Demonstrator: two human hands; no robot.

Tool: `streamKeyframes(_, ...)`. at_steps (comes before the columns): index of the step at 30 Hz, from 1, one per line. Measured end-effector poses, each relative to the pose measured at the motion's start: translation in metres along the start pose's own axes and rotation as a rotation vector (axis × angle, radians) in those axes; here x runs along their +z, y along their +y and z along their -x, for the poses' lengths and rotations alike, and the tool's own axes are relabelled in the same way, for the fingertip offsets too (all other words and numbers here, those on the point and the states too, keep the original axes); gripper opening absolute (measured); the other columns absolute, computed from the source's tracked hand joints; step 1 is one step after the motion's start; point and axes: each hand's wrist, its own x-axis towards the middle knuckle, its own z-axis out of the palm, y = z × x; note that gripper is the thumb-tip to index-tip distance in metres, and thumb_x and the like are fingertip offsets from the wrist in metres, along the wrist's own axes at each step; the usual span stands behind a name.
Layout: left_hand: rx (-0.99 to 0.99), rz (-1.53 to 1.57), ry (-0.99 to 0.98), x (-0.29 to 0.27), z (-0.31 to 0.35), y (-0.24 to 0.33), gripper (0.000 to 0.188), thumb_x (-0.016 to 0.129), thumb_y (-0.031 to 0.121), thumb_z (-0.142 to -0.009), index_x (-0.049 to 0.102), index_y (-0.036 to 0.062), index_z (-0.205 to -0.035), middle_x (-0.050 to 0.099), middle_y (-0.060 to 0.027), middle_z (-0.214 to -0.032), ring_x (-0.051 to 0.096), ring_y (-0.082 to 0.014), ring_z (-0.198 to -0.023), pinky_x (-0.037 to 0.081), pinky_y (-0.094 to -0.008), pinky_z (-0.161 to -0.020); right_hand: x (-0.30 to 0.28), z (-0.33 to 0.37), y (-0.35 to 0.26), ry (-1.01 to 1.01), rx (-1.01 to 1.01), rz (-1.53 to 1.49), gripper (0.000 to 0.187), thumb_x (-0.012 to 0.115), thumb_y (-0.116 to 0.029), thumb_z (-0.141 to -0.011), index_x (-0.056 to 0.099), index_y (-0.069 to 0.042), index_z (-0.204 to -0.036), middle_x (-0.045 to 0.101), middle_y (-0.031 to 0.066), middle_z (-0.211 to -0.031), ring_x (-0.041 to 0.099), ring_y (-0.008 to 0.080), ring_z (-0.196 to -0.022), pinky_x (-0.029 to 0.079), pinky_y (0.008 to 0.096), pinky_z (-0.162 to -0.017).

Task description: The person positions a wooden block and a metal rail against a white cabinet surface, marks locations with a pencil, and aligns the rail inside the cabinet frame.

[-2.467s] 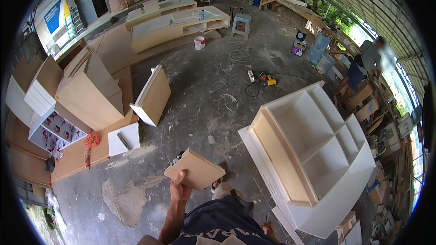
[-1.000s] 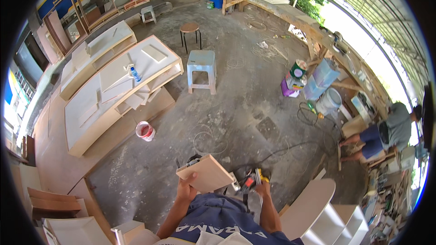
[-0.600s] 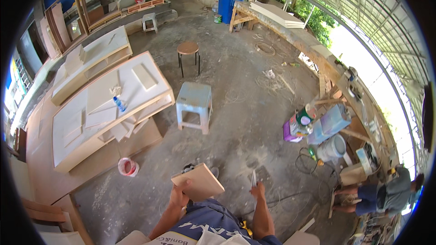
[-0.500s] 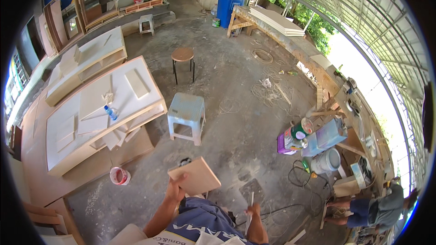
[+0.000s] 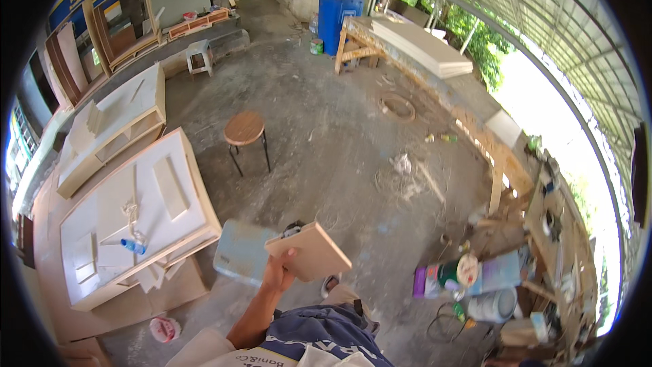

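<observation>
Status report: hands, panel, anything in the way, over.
Left hand grips wooden panel, thumb on its face. Right hand out of view. Possible obstacles: pale blue stool close at left, round wooden stool farther ahead.

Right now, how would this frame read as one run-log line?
left hand: holding rectangular wooden board | right hand: out of view | ahead: pale-blue plastic stool, round brown-topped stool

Bright daylight (image 5: 543, 98) enters under a ribbed roof (image 5: 550, 17), across the stained grey floor (image 5: 326, 143) around a round brown stool (image 5: 244, 128)
</observation>
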Motion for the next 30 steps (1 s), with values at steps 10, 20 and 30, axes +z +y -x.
streamKeyframes(10, 0.227, 0.03, 0.185, 0.061, -0.229, 0.012, 0.054, 0.075, 0.019, -0.088, 0.054, 0.0062, -0.136, 0.064, -0.0088, -0.125, 0.062, -0.0262, -0.117, 0.051, -0.0451, -0.101, -0.231, -0.25, -0.603, 0.25, -0.805, 0.278, 0.021, 0.073, -0.01, -0.069, 0.059, 0.001, -0.08, 0.065, 0.0177, -0.065, 0.067, 0.0301, -0.057, 0.052, 0.0463, -0.05)
streamKeyframes(20, 0.413, 0.125, 0.324, 0.034, -0.528, 0.11, 0.056, 0.073, 0.022, -0.091, 0.051, 0.0055, -0.139, 0.062, -0.0097, -0.131, 0.06, -0.0271, -0.121, 0.047, -0.048, -0.107, -0.161, -0.298, -1.003, 0.504, -1.079, 0.284, 0.028, 0.074, -0.015, -0.064, 0.065, 0.003, -0.085, 0.066, 0.0185, -0.077, 0.068, 0.0331, -0.074, 0.052, 0.0487, -0.067)
streamKeyframes(30, 0.587, 0.007, 0.223, 0.096, -0.865, 0.271, 0.053, 0.077, 0.014, -0.088, 0.053, 0.0035, -0.134, 0.063, -0.0067, -0.125, 0.06, -0.02, -0.118, 0.048, -0.0401, -0.104, -0.141, -0.413, -1.036, -0.063, -0.258, 0.248, 0.013, 0.072, 0.002, -0.077, 0.064, 0.007, -0.086, 0.07, 0.02, -0.072, 0.074, 0.0323, -0.063, 0.057, 0.0449, -0.048)
